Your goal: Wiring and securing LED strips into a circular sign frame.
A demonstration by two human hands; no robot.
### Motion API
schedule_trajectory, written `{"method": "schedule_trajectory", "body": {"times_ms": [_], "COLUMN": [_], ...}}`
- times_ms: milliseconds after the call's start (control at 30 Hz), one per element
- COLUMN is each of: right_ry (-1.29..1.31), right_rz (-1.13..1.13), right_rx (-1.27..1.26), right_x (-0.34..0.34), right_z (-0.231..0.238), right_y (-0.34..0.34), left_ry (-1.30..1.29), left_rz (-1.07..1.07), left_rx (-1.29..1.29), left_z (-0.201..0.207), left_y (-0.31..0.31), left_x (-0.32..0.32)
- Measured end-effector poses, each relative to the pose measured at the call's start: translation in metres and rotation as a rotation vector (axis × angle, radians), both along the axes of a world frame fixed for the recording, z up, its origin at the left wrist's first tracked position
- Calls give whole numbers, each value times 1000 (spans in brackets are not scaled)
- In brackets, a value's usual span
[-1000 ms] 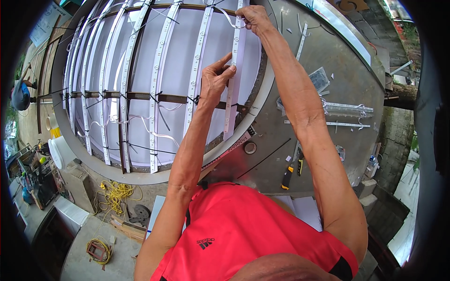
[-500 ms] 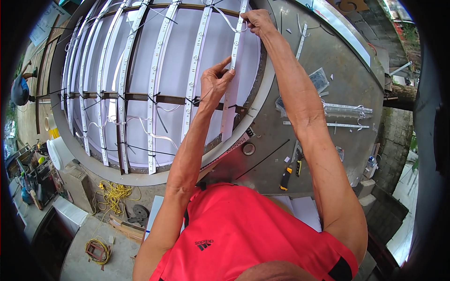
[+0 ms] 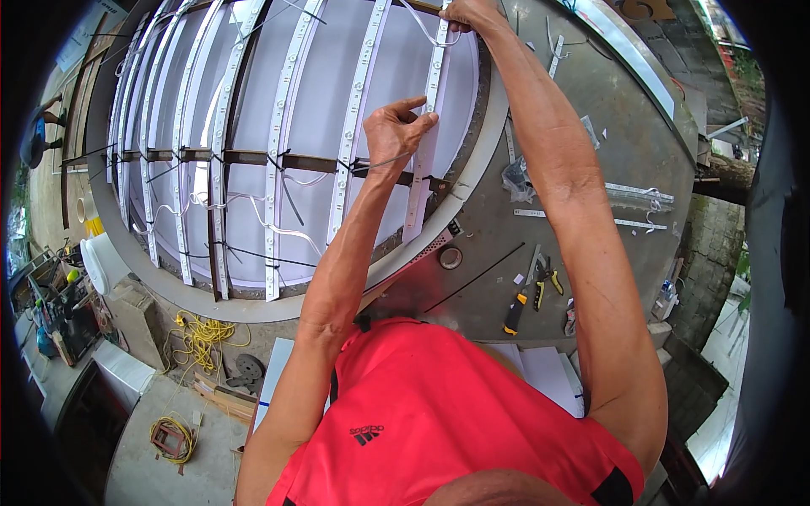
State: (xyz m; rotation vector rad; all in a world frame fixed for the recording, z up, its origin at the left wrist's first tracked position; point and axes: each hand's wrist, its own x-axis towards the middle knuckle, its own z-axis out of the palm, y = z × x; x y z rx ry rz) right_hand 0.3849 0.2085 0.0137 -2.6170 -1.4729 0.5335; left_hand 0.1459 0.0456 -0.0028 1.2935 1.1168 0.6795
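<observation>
A white LED strip (image 3: 435, 78) lies lengthwise over the right side of a large round frame (image 3: 295, 314), on a pale backing strip (image 3: 415, 198). My left hand (image 3: 395, 137) pinches the near part of this strip, thumb and forefinger at its edge. At its far end, my right hand (image 3: 474, 15) has its fingers closed on the strip, close to a looped white wire (image 3: 422, 32). Several similar strips run parallel to the left, fastened with black cable ties to a dark crossbar (image 3: 291, 160).
On the grey metal table right of the frame (image 3: 481, 278) lie loose LED strips (image 3: 591, 218), a roll of tape (image 3: 450, 257), a yellow-black cutter (image 3: 515, 314), pliers (image 3: 553, 281) and a thin black rod (image 3: 474, 277). Yellow cord (image 3: 202, 344) lies on the floor. A person (image 3: 38, 139) is at far left.
My right hand has moved a little farther along the strip, away from me. The left thumb and forefinger are stretched straighter at the strip. The whole view has shifted slightly.
</observation>
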Motion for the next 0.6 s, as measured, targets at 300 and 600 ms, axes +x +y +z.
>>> {"method": "schedule_trajectory", "body": {"times_ms": [300, 600], "right_ry": [219, 402], "right_rz": [2, -152], "right_rx": [72, 89], "right_x": [-9, -18], "right_z": [1, 26], "right_y": [0, -19], "left_ry": [201, 49], "left_rz": [12, -317], "left_rx": [58, -202], "left_z": [-13, -4], "left_y": [1, -3], "left_x": [-5, -2]}}
